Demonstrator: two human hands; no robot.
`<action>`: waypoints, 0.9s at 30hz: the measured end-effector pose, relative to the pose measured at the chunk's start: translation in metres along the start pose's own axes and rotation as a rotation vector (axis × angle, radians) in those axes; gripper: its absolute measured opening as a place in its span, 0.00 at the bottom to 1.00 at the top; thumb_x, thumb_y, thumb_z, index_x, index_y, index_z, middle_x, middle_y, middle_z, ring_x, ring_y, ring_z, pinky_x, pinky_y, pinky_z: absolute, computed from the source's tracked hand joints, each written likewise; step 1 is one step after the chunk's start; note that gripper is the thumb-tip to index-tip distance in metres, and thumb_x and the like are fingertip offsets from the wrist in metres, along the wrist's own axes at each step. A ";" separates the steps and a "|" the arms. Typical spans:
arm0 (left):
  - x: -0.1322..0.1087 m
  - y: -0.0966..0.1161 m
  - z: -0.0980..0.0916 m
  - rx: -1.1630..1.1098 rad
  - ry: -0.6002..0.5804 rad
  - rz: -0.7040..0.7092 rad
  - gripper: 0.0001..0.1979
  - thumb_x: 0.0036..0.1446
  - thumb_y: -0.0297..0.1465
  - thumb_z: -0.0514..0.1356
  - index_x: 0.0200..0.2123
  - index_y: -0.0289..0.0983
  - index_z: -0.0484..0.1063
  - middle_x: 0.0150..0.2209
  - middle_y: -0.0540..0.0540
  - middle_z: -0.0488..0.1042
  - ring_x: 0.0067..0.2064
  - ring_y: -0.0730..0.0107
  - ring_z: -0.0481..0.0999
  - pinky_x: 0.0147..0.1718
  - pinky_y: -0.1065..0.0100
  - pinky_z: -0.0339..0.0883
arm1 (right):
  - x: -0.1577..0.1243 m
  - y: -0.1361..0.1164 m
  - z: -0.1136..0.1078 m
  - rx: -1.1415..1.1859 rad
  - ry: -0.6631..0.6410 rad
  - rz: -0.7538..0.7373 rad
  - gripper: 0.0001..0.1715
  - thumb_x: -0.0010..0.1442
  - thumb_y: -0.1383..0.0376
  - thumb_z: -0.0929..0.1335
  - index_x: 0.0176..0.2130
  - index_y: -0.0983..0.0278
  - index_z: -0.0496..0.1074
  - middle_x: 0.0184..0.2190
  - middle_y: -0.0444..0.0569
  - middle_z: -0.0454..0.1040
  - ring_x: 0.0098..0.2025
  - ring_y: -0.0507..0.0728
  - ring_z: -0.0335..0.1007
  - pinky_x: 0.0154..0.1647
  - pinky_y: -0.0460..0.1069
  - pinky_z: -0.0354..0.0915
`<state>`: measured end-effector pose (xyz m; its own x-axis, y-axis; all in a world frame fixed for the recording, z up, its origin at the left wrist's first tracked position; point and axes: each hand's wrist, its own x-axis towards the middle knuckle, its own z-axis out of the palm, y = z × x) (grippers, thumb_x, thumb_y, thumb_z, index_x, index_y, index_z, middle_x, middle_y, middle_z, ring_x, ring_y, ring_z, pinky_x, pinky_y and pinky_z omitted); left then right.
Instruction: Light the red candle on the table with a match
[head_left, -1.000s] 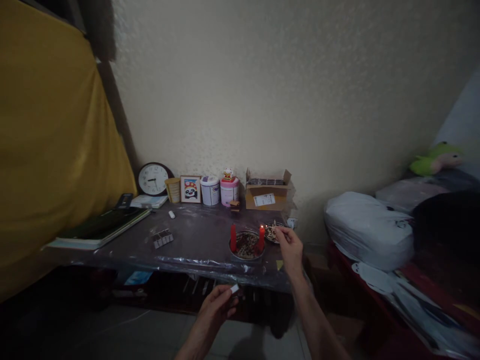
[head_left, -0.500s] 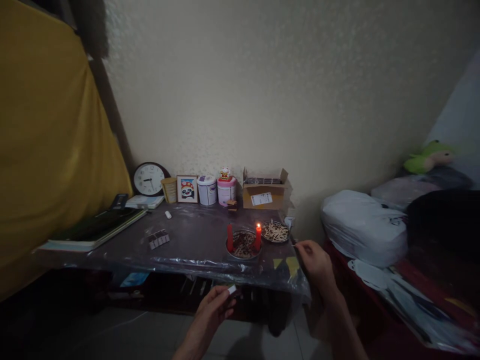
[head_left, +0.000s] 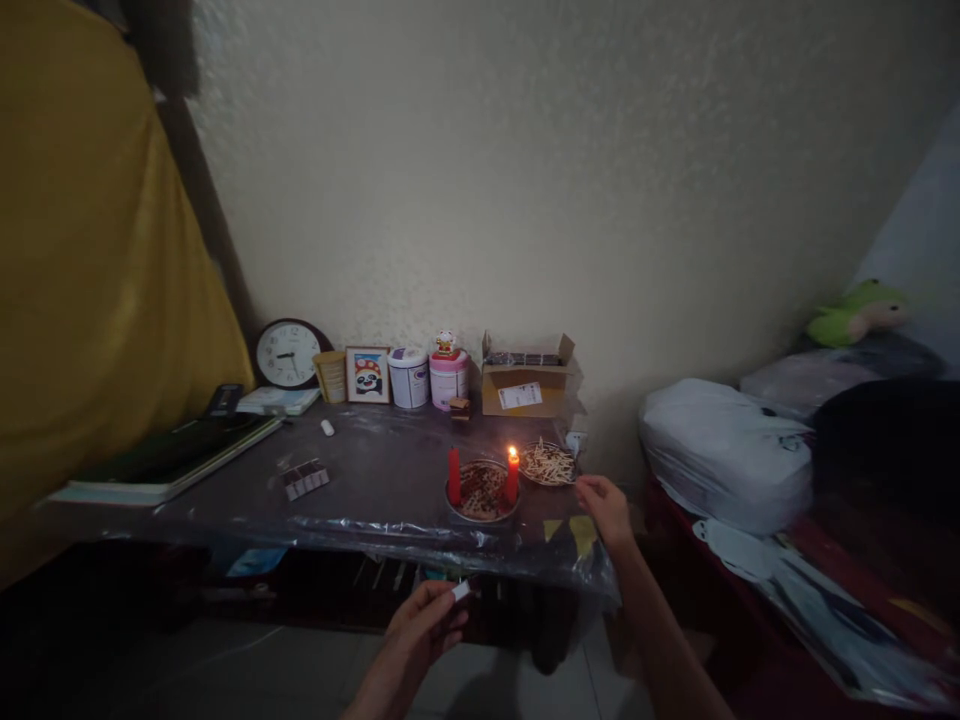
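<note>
My left hand (head_left: 422, 622) is low in front of the table and grips a small matchbox (head_left: 460, 591). Out over the table's right front corner, my right hand (head_left: 606, 508) pinches a thin matchstick near a dish of matchsticks (head_left: 548, 463). A round dish (head_left: 481, 492) holds two red candles: the right candle (head_left: 512, 476) burns with a small flame, the left candle (head_left: 453, 477) is unlit.
The plastic-covered table (head_left: 375, 480) carries matchboxes (head_left: 304, 478), a clock (head_left: 283, 354), a panda picture (head_left: 367, 375), tins (head_left: 409, 377), a cardboard box (head_left: 525, 385) and books (head_left: 165, 460). A yellow cloth (head_left: 90, 300) hangs at left. White bundles (head_left: 724, 455) lie at right.
The right candle is now lit. My right hand drew back from the candle toward the table's right front corner with the matchstick. My left hand barely moved.
</note>
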<state>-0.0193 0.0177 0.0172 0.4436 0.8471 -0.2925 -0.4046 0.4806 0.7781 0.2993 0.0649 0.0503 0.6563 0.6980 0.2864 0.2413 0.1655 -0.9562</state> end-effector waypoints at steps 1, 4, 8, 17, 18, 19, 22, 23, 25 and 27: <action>0.000 0.000 0.000 -0.003 0.014 -0.011 0.13 0.40 0.37 0.68 0.28 0.38 0.72 0.28 0.50 0.75 0.33 0.70 0.74 0.35 0.69 0.64 | 0.003 0.002 0.005 0.002 -0.005 0.004 0.14 0.38 0.57 0.70 0.24 0.65 0.73 0.18 0.45 0.74 0.21 0.57 0.71 0.23 0.50 0.67; 0.001 -0.001 0.001 0.000 0.026 -0.027 0.13 0.39 0.37 0.68 0.28 0.38 0.72 0.27 0.50 0.75 0.32 0.70 0.74 0.34 0.69 0.63 | 0.016 0.006 0.019 -0.006 -0.029 0.003 0.13 0.39 0.59 0.70 0.25 0.65 0.73 0.18 0.45 0.74 0.22 0.57 0.71 0.22 0.50 0.67; 0.001 0.000 -0.001 0.018 -0.010 -0.031 0.13 0.39 0.38 0.68 0.29 0.38 0.73 0.29 0.50 0.75 0.33 0.70 0.73 0.35 0.69 0.62 | 0.035 0.009 0.041 -0.034 -0.044 -0.005 0.11 0.39 0.61 0.70 0.25 0.66 0.74 0.17 0.44 0.74 0.21 0.56 0.70 0.24 0.50 0.66; 0.009 -0.009 -0.006 0.036 0.034 -0.043 0.17 0.35 0.41 0.69 0.27 0.38 0.72 0.29 0.50 0.74 0.32 0.69 0.73 0.33 0.68 0.62 | -0.002 -0.008 0.026 -0.085 -0.169 -0.080 0.14 0.46 0.58 0.68 0.30 0.64 0.74 0.26 0.46 0.76 0.26 0.56 0.71 0.29 0.50 0.67; 0.010 -0.012 -0.006 0.044 0.044 -0.038 0.17 0.34 0.41 0.69 0.27 0.38 0.72 0.28 0.50 0.74 0.31 0.68 0.73 0.32 0.68 0.62 | -0.019 -0.013 0.023 -0.096 -0.220 -0.086 0.12 0.46 0.58 0.69 0.28 0.64 0.75 0.24 0.45 0.76 0.26 0.56 0.71 0.29 0.49 0.66; 0.010 -0.014 -0.006 0.059 0.050 -0.033 0.18 0.33 0.42 0.69 0.27 0.38 0.72 0.27 0.50 0.73 0.30 0.68 0.73 0.31 0.68 0.62 | -0.037 -0.020 0.020 -0.105 -0.272 -0.089 0.11 0.46 0.57 0.69 0.26 0.63 0.74 0.22 0.44 0.75 0.25 0.55 0.70 0.28 0.48 0.66; 0.009 -0.018 -0.003 0.129 0.026 0.020 0.21 0.32 0.42 0.69 0.30 0.39 0.72 0.29 0.48 0.75 0.30 0.66 0.73 0.29 0.68 0.61 | -0.100 -0.045 0.019 -0.186 -0.461 -0.104 0.12 0.54 0.57 0.66 0.26 0.61 0.73 0.22 0.42 0.74 0.27 0.54 0.69 0.28 0.46 0.64; 0.007 -0.019 -0.002 0.157 0.009 0.044 0.22 0.32 0.42 0.69 0.32 0.39 0.71 0.30 0.46 0.75 0.31 0.65 0.73 0.30 0.67 0.61 | -0.120 -0.053 0.021 -0.219 -0.520 -0.122 0.13 0.56 0.58 0.64 0.27 0.61 0.73 0.24 0.42 0.73 0.29 0.54 0.69 0.30 0.45 0.64; 0.003 -0.018 0.000 0.210 -0.021 0.105 0.22 0.34 0.42 0.68 0.34 0.39 0.71 0.32 0.45 0.76 0.34 0.63 0.73 0.31 0.67 0.62 | -0.156 -0.064 0.025 -0.229 -0.622 -0.160 0.11 0.59 0.59 0.63 0.32 0.61 0.72 0.30 0.44 0.74 0.34 0.54 0.70 0.36 0.45 0.65; -0.001 -0.017 0.002 0.264 -0.023 0.188 0.21 0.36 0.41 0.68 0.35 0.39 0.72 0.33 0.45 0.76 0.36 0.61 0.73 0.34 0.66 0.63 | -0.179 -0.066 0.029 -0.235 -0.708 -0.222 0.09 0.58 0.61 0.64 0.38 0.59 0.72 0.38 0.46 0.73 0.41 0.55 0.69 0.43 0.47 0.64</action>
<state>-0.0115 0.0087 0.0052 0.3998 0.9087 -0.1203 -0.2606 0.2385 0.9355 0.1444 -0.0508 0.0606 -0.0192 0.9577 0.2872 0.5108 0.2563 -0.8206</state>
